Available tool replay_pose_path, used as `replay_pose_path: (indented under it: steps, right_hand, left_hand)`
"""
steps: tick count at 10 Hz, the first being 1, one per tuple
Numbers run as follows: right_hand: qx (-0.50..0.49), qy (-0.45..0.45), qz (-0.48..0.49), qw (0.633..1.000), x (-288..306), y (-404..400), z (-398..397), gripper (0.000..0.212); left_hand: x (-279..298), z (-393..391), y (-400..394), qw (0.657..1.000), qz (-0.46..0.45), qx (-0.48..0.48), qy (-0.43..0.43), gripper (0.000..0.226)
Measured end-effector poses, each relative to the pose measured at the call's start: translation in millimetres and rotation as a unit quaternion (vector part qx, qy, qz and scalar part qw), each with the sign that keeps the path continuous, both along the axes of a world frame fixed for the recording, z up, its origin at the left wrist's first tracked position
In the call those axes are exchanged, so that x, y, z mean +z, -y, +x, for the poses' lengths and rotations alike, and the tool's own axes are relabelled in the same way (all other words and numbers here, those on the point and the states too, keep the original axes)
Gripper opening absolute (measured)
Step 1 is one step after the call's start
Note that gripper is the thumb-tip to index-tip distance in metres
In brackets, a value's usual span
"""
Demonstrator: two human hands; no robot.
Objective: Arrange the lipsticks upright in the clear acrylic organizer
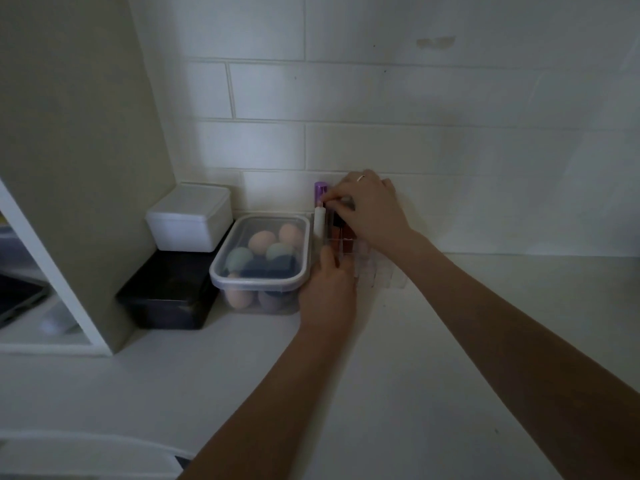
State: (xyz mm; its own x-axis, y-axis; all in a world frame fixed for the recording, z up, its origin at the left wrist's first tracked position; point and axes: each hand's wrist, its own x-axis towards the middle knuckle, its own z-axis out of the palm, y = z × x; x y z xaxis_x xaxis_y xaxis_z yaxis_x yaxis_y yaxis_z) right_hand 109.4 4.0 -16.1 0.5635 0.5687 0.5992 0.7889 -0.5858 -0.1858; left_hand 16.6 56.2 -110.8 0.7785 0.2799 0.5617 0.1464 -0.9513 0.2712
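The organizer (pixel 367 261) stands against the tiled wall, right of the sponge box (pixel 259 261). The right hand (pixel 367 209), nearer, pinches a dark lipstick (pixel 329 216) upright over a back slot (long axis vertical); the left hand (pixel 329 292) grips the organizer's front-left corner.

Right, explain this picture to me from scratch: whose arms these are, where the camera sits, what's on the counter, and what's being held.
There is no machine here. A person wears a camera on the head, so the single view looks down along their own arms. On the white counter against the tiled wall stands a clear acrylic organizer with lipsticks upright in its back slots. The right hand pinches the top of one there. The left hand rests against the organizer's front, seemingly steadying it. Beside it sit a lidded tub of makeup sponges, a white box and a black box.
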Motion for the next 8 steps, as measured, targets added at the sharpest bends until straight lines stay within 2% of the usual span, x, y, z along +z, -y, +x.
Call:
replay_pose_path:
  steps: [1,2,3,4,5,6,7,8]
  right_hand:
    - [-0.040,-0.023,0.196,0.980,-6,23,-7,0.025]
    - [-0.141,-0.144,0.352,0.914,-35,58,-27,0.034]
    - [-0.186,-0.320,0.327,0.869,-69,75,-43,0.043]
    - [-0.164,-0.324,0.256,0.896,-89,69,-49,0.041]
    - [-0.167,-0.279,0.253,0.911,-98,63,-49,0.037]
    - [-0.152,-0.283,0.260,0.910,-99,69,-48,0.037]
    - [-0.141,-0.315,0.286,0.894,-92,68,-54,0.046]
    - [-0.107,-0.282,0.450,0.841,-47,87,-40,0.057]
  left_hand:
    - [2,-1,0,1.000,-0.013,-0.006,-0.002,0.023]
    - [1,-2,1,1.000,-0.021,-0.007,-0.008,0.017]
    - [3,-3,1,1.000,-0.028,-0.005,-0.013,0.015]
    - [1,-3,2,1.000,-0.024,0.008,-0.011,0.016]
    - [1,-3,3,0.999,-0.026,0.017,-0.007,0.015]
    - [1,-3,3,0.999,-0.035,0.015,-0.014,0.016]
    - [3,-8,5,0.999,-0.034,-0.005,0.019,0.025]
    - [18,-21,8,0.978,-0.073,-0.077,0.177,0.031]
